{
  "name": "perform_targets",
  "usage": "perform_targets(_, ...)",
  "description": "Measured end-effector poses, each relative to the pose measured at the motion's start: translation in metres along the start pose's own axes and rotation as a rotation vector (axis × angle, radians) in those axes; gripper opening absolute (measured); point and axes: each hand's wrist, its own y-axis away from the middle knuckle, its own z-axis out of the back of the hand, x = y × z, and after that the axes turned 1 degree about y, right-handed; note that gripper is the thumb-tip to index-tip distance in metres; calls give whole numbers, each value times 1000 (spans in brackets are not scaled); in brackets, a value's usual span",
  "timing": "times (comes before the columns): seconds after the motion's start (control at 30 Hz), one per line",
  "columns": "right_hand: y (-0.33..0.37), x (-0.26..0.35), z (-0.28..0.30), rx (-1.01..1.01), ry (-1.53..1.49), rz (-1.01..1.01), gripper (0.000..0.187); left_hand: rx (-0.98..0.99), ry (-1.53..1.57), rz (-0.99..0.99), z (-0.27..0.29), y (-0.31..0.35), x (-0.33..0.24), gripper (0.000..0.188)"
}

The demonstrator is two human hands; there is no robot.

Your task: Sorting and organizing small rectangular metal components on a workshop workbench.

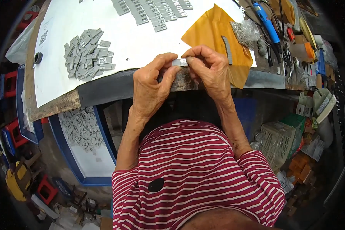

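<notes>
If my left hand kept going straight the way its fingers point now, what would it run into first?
Probably the right hand: the left hand points right and slightly up, and both already pinch the same small grey piece. Beyond lies the orange sheet.

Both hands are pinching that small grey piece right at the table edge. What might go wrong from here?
1. The grey piece, pinched between left hand and right hand, sits over the table edge; a slip would likely drop it into the lap or onto the floor.
2. A right elbow swing might nudge the yellow sheet.
</notes>
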Motion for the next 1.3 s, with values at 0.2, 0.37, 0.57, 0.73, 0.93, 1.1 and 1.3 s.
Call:
perform_targets(0.2, -1, -2, 6, 62, -35, -62, 10, 8, -31, -22, -2, 0, 4, 21)
perform_targets(0.37, -2, -1, 9, 104, -25, -45, 9, 24, -80, -52, -2, -1, 2, 21)
perform_targets(0.57, -3, -4, 10, 90, -3, -18, 7, 48, -101, -70, -2, -2, 2, 21)
perform_targets(0.73, -4, -4, 11, 66, 20, 3, 7, 18, -105, -104, -4, -4, 1, 22)
perform_targets(0.93, -4, -3, 9, 57, 28, 8, 8, 10, -177, -156, -4, -6, 3, 21)
perform_targets(1.1, -5, -11, 8, 65, -171, -70, 11, -16, -180, -108, -4, -6, 0, 21)
perform_targets(1.3, -6, -12, 4, 70, -190, -38, 14, -87, -195, -213, -4, -7, 3, 17)
